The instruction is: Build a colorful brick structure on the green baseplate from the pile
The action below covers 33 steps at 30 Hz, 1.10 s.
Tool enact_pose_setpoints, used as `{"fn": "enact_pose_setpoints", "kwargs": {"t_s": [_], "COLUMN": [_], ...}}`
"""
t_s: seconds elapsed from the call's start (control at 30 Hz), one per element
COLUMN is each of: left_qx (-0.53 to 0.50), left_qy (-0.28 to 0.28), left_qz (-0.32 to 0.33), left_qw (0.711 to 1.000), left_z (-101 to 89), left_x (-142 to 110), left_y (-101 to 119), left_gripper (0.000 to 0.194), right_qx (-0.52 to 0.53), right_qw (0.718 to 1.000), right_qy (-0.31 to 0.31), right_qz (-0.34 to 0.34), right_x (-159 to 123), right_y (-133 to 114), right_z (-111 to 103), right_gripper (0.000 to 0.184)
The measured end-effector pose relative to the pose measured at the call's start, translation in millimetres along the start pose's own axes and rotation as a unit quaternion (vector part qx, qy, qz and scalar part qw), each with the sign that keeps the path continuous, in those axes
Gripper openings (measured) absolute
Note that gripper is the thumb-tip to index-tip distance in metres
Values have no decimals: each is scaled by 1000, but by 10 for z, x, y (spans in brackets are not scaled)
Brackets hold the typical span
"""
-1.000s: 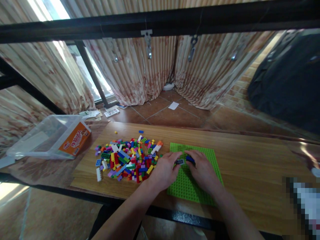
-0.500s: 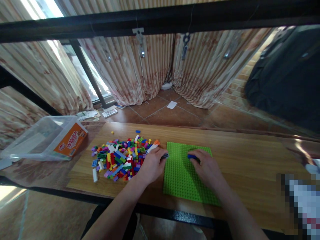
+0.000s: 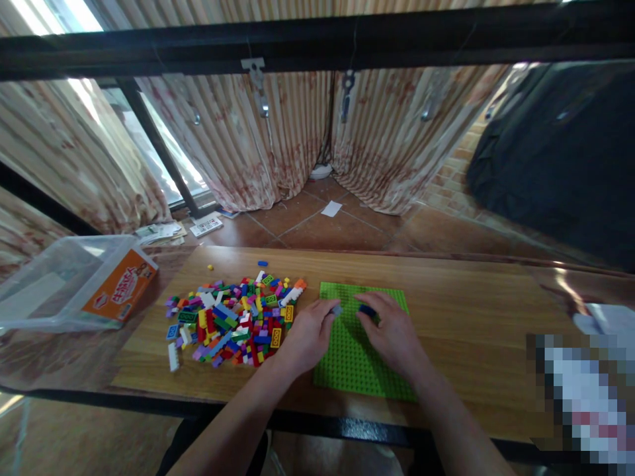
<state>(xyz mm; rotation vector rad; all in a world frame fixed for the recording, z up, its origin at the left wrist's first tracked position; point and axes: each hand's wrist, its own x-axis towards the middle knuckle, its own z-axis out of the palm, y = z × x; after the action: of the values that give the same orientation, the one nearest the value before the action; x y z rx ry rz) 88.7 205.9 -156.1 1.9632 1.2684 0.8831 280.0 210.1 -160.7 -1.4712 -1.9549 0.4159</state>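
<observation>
Over the left edge of a green baseplate (image 3: 364,370), my left hand (image 3: 311,334) pinches a small grey-blue toy brick (image 3: 337,309). Facing it, my right hand (image 3: 391,330) grips a dark blue toy brick (image 3: 367,310) between thumb and fingers above the plate. A narrow gap separates the two bricks. The baseplate lies flat on a wooden board and bears no bricks that I can see. To the left of my left hand spreads a pile of mixed toy bricks (image 3: 228,324) in many colours.
A clear plastic bin (image 3: 54,291) with an orange label stands left of the wooden board (image 3: 476,330). One blue brick (image 3: 262,263) and a tiny yellow brick (image 3: 210,268) lie behind the pile. A dark metal bar (image 3: 317,39) crosses above. At the right edge something is pixelated.
My hands have come closer together over the baseplate, each still pinching its brick. The left one has turned its brick. The whole view has shifted slightly.
</observation>
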Motion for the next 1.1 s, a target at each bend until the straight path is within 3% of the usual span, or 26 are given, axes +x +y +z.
{"fn": "enact_pose_setpoints", "kwargs": {"t_s": [0.13, 0.4, 0.53, 0.67, 0.8, 1.1], "left_qx": [-68, -149, -83, 22, 53, 58], "left_qy": [2, 23, 7, -61, -81, -58], "left_qz": [-11, -78, -65, -21, -12, -68], "left_qw": [998, 985, 994, 998, 995, 994], "left_z": [19, 23, 27, 31, 39, 150], "left_x": [26, 55, 26, -30, -55, -50], "left_y": [-15, -35, -22, 7, 36, 83], "left_gripper": [33, 36, 42, 70, 89, 90], "right_qx": [68, 53, -7, -19, -20, -39], "right_qw": [995, 994, 996, 997, 998, 997], "right_qy": [-41, -84, -80, -70, -66, -68], "right_qz": [-54, -51, -25, -4, -4, -8], "right_x": [-19, 12, 34, 56, 61, 56], "right_y": [-168, -168, -123, -85, -71, -50], "right_z": [31, 25, 24, 19, 4, 16], "right_gripper": [40, 22, 17, 17, 16, 16]}}
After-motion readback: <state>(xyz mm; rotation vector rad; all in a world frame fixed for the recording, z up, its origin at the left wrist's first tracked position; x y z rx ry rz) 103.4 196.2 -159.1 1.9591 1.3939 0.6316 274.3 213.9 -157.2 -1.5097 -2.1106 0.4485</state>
